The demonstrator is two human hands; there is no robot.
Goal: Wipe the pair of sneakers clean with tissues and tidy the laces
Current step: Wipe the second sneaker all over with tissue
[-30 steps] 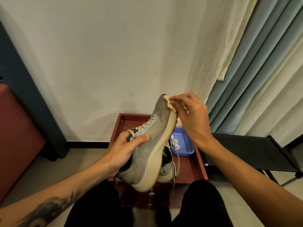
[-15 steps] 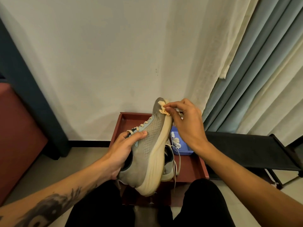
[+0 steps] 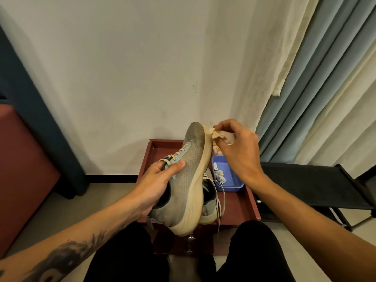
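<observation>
Sneaker (image 3: pixel 187 180) clamped in left hand (image 3: pixel 153 187) fingers; right hand (image 3: pixel 240 153) fingers pinch tissue (image 3: pixel 220 135) at toe.

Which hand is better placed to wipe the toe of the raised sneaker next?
Right. The right hand pinches the tissue at the toe of the sneaker; the left hand is occupied gripping its opening.

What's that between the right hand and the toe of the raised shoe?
A crumpled tissue, pinched by the right hand, touching the toe edge of the raised sneaker; the head view shows it.
</observation>
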